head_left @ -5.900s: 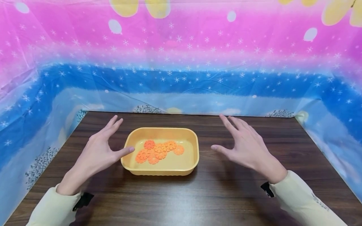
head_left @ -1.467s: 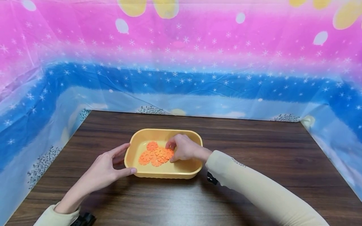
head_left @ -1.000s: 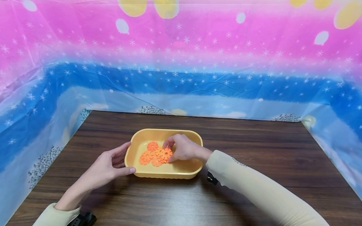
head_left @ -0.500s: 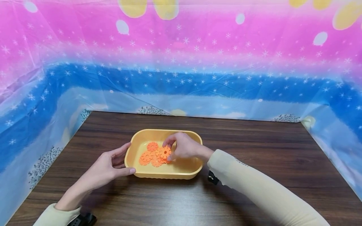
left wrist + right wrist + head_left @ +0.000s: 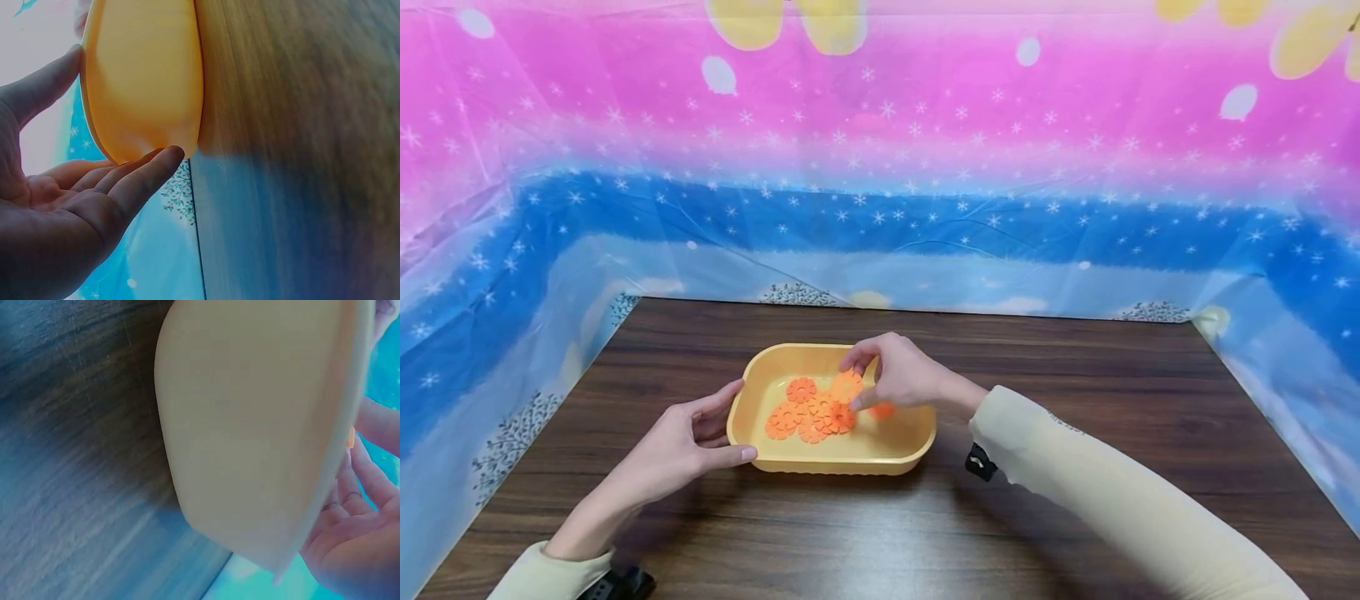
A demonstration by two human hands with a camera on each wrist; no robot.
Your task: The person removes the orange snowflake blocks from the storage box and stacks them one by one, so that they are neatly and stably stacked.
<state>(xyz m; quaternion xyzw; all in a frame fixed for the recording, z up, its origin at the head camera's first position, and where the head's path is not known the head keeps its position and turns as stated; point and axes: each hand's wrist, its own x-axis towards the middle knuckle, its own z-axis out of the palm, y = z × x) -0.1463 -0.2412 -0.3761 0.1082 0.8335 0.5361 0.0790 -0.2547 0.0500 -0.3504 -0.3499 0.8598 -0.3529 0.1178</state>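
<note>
In the head view, a yellow plastic tub [image 5: 917, 446] stands on the table with several orange notched plastic discs [image 5: 801, 389] overlapping in its middle and left. My right hand [image 5: 910, 375] reaches over its right side and pinches one orange notched disc [image 5: 847, 387] between thumb and fingers, raised above the pile. Another disc [image 5: 882, 411] lies partly hidden under that hand. My left hand [image 5: 681, 437] rests against the tub's left end, thumb at the near corner and straight fingers along the end wall. The left wrist view shows fingertips [image 5: 172, 155] touching the tub's outside.
The dark wood-grain table [image 5: 1075, 358] extends around the tub. A pink and blue snowflake-print cloth [image 5: 880, 217] hangs along its back and sides. In the right wrist view the tub's wall [image 5: 250, 425] hides most of its contents.
My right hand has come in from the right, worked among the discs, and now lifts one up and slightly right. My left hand has moved onto the tub's left end and stays there.
</note>
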